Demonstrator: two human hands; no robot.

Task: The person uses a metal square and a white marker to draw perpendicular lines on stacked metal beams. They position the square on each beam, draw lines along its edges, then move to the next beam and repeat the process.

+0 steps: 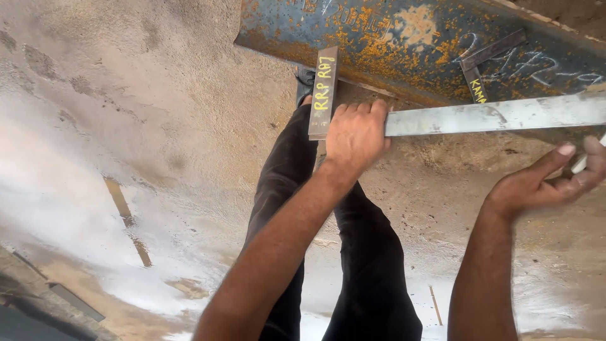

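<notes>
The left hand grips the metal square; hold it flat on the rusty beam. The right hand pinches white chalk.

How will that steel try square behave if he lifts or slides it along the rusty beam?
Likely rigid: the try square shows a flat, straight metal blade and a thick stock. Probably heavy for its size, being solid metal; the left hand grips it fully. It should slide with some drag on the rusty beam, and being flat, it won't roll.
</notes>
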